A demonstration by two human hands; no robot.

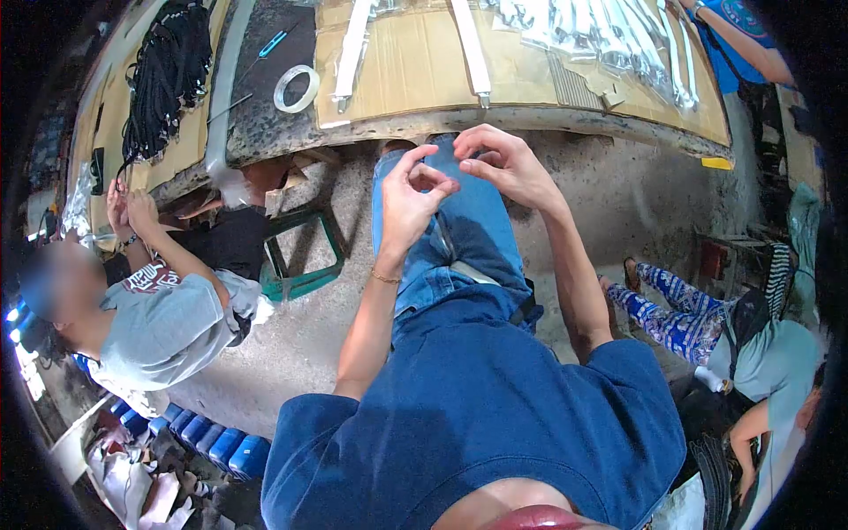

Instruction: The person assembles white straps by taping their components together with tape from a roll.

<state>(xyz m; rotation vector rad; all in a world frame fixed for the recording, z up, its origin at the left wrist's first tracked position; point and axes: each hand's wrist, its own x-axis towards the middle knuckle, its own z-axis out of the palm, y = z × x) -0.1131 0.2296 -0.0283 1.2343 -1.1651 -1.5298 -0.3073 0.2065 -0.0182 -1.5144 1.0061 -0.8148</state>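
Note:
My left hand (413, 199) is raised over my lap with its thumb and fingers curled toward each other; whether something thin is pinched there is too small to tell. To its right, my right hand (503, 166) is curled in a similar way, a short gap away. Both hands are in front of the table's near edge. Just beyond them, a white strap (471, 49) with a metal end lies on the cardboard (406, 79). Another white strap (354, 49) lies to its left.
A tape roll (296, 89) and blue snips (272, 44) lie on the table, with black straps (168, 79) farther left. More white straps in plastic (609, 35) lie at the right. A green stool (305, 252) and a seated co-worker (168, 318) are at the left.

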